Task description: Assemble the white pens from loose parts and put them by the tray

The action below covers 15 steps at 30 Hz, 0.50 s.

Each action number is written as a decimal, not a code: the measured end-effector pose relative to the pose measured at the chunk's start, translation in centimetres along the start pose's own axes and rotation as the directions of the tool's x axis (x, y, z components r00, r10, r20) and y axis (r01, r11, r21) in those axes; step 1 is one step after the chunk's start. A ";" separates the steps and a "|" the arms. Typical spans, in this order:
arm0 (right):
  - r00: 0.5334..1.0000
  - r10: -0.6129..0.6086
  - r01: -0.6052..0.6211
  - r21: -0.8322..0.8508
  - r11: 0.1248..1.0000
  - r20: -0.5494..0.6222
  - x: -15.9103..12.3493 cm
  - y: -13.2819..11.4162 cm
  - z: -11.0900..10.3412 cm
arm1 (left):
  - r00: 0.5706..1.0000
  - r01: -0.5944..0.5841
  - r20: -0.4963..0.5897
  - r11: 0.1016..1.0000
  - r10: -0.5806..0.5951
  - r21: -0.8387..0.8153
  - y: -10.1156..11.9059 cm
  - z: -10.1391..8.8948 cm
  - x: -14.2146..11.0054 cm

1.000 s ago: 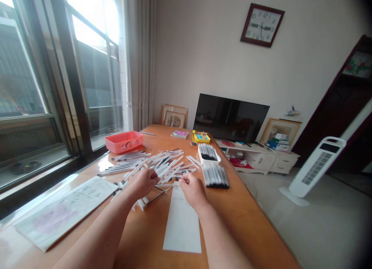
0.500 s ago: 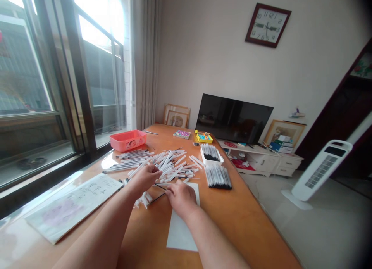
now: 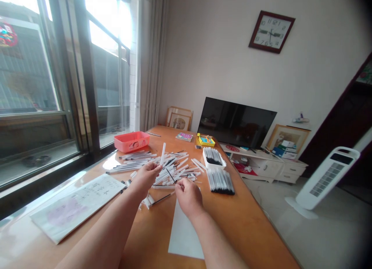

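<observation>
My left hand [image 3: 147, 176] is closed on a white pen barrel [image 3: 162, 154] that stands almost upright above the fingers. My right hand [image 3: 188, 193] pinches a thin black refill [image 3: 170, 175] that slants up towards the barrel. Both hands hover over the near edge of a scattered pile of white pen barrels [image 3: 171, 166] on the orange wooden table [image 3: 238, 222]. A white paper strip [image 3: 183, 234] lies under my right wrist. A loose black refill [image 3: 161, 199] lies between my hands.
A row of assembled black-tipped pens [image 3: 221, 180] lies right of the pile, behind it a white tray of pens [image 3: 214, 157]. A pink tray [image 3: 131, 141] sits far left, a printed sheet [image 3: 78, 201] near left. A TV [image 3: 236, 123] and a white fan [image 3: 325, 181] stand beyond the table.
My left hand lifted a white barrel out of the pile and turned it upright. My right hand picked up a black refill and raised it towards the barrel. The view shifted slightly.
</observation>
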State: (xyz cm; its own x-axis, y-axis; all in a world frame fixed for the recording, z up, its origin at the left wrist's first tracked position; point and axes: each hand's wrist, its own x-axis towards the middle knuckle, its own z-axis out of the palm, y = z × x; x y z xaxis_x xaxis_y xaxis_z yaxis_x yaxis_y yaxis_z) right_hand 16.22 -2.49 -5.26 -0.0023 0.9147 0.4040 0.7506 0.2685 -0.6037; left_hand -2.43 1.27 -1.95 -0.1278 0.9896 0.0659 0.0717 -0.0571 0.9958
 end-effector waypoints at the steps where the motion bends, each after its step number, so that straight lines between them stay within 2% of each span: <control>1: 1.000 0.003 -0.003 0.042 0.999 -0.009 0.0 0.0 0.1 | 1.000 0.009 0.027 0.999 -0.008 -0.042 0.0 0.1 -0.1; 5: 0.999 -0.004 -0.006 0.246 0.969 0.037 -0.1 0.1 0.6 | 0.987 0.049 0.157 0.976 -0.016 -0.211 0.4 0.7 -0.4; 8: 0.991 0.022 -0.072 0.396 0.915 0.129 -0.1 -0.1 0.8 | 0.976 0.041 0.216 0.959 0.021 -0.280 0.8 1.2 -1.0; 12: 0.981 0.000 -0.108 0.544 0.832 0.196 0.0 0.0 0.7 | 0.940 0.042 0.339 0.965 0.050 -0.260 1.3 1.9 -1.9; 15: 0.977 0.004 -0.130 0.583 0.802 0.212 0.3 0.5 0.4 | 0.915 0.035 0.400 0.975 0.058 -0.221 1.4 2.3 -2.4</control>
State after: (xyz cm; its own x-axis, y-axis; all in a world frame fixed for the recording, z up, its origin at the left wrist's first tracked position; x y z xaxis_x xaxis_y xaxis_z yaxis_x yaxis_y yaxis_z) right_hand 16.34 -1.99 -5.75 -0.1394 0.9590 0.2468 0.2175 0.2728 -0.9371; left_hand 0.22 -0.85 -0.90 0.2826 0.9547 0.0928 -0.1531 -0.0506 0.9869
